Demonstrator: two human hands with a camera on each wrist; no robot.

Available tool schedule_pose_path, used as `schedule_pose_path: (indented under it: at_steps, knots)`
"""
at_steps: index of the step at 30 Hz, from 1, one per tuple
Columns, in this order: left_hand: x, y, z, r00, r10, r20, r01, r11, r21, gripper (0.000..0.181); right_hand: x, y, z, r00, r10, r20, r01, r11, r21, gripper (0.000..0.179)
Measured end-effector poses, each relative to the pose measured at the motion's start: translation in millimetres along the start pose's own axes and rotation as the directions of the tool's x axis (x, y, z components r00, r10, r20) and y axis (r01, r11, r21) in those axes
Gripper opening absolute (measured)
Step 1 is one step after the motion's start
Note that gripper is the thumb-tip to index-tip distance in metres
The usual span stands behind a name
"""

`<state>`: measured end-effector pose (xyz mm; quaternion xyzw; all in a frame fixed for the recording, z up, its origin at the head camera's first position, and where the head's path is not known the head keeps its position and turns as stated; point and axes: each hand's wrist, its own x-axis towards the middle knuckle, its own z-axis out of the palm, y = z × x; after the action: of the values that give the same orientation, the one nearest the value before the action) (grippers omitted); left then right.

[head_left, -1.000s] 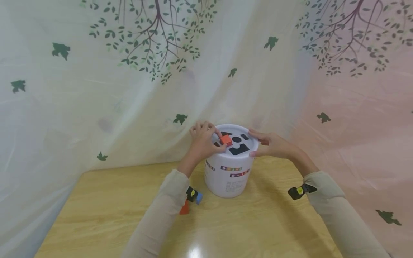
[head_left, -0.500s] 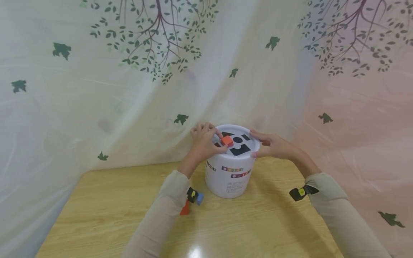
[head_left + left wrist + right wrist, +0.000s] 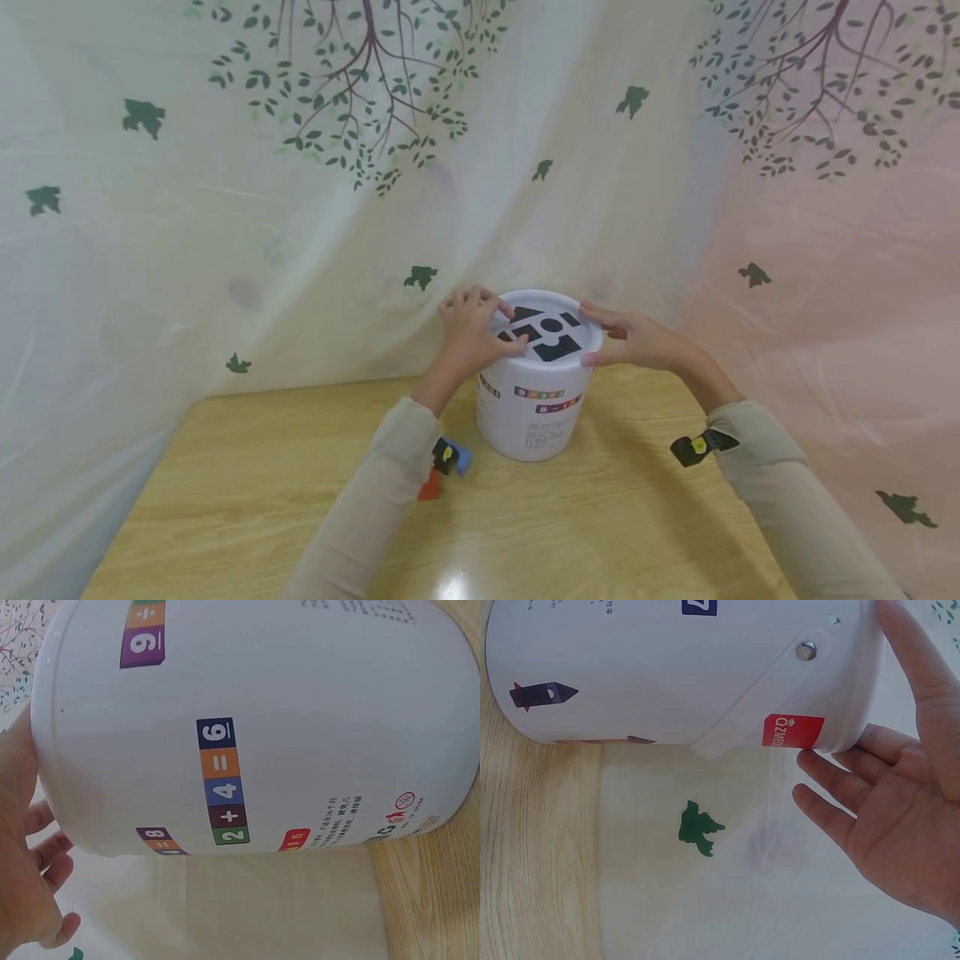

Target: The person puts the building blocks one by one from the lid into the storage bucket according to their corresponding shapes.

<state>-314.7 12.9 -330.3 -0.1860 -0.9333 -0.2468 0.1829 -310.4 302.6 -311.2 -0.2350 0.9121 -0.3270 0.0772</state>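
Observation:
A white bucket [image 3: 528, 417] stands upright on the table, its lid [image 3: 504, 327] cut with dark shaped holes. Over the lid's left side my left hand [image 3: 474, 337] rests, thumb and index finger apart on either side of a square hole, with nothing between them. The left wrist view shows this hand [image 3: 26, 847] at the rim, its other fingers loosely bent. On the right, my right hand [image 3: 633, 337] touches the rim with thumb and fingers spread. Its fingers [image 3: 829, 814] look fairly straight in the right wrist view.
A blue block [image 3: 461, 458] and a red block [image 3: 430, 486] lie on the wooden table [image 3: 285, 467], partly hidden by the left sleeve and its wrist camera. A white handle strap [image 3: 757, 694] hangs on the bucket's side. Behind hangs a printed curtain [image 3: 315, 250].
The orange-red square block that my left hand pinched on the lid is gone from sight, and the dark square hole shows there. Both hands have stayed nearly in place.

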Motion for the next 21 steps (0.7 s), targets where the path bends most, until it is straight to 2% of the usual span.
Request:
schedule_pose_path:
  at_steps: [3,7,13,18,21]
  knots:
    - [-3.0,0.8,0.7,0.999,-0.018,-0.041,0.018,1.000,0.005,0.047,0.5,0.7,-0.5,1.000,0.006,-0.002,-0.006,1.000,-0.009,0.094]
    - [-8.2,-3.3,2.3,0.994,-0.004,-0.110,0.001,1.000,-0.027,0.046,1.7,0.7,-1.1,1.000,0.012,-0.010,-0.012,1.000,-0.009,0.094]
    - [-22.4,-24.2,1.1,0.980,0.018,-0.200,-0.043,0.992,-0.122,0.039,3.5,-2.3,0.2,1.000,0.017,0.005,-0.017,1.000,-0.006,0.096]
    - [-39.0,-47.4,-1.1,0.975,0.060,-0.213,-0.102,0.977,-0.190,0.036,2.8,-3.2,0.3,1.000,0.013,0.003,-0.013,1.000,-0.009,0.096]
    - [-49.7,-60.9,0.2,0.977,0.073,-0.199,-0.110,0.977,-0.184,0.037,1.7,-4.4,-0.7,1.000,0.026,0.003,-0.026,0.999,-0.021,0.096]
